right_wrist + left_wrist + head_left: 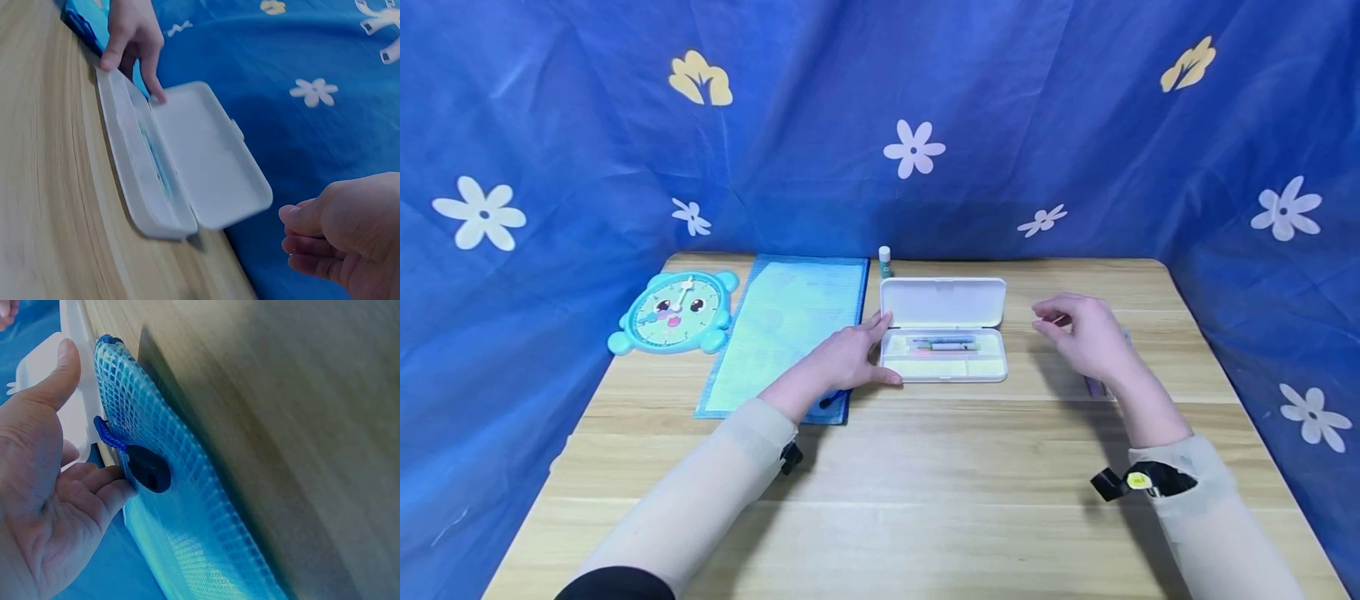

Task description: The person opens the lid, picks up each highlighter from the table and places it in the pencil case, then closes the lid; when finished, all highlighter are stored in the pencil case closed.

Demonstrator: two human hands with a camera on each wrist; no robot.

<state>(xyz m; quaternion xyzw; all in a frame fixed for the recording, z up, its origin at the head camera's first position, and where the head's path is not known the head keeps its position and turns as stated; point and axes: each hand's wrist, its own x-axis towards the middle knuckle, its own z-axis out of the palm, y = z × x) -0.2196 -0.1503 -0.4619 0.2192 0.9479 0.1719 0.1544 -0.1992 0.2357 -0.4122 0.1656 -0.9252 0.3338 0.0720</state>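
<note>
We seem to be steadying the open pencil case [992,367] on the tabletop [925,517], left grip [848,358] clamped on its nine-o'clock end; towards three, our right grip [1088,333] hovers apart, apparently empty. Next likely calls for filling it or closing the lid [943,302].

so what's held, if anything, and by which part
The left hand holds the pencil case by its left end; the right hand holds nothing visible.

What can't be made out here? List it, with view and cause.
Purplish item: head view, mostly hidden by the right hand.
Any print on the pens: head view, too small; right wrist view, blurred.
Blue mesh pouch: left wrist view, cut off by the bottom edge.
</note>
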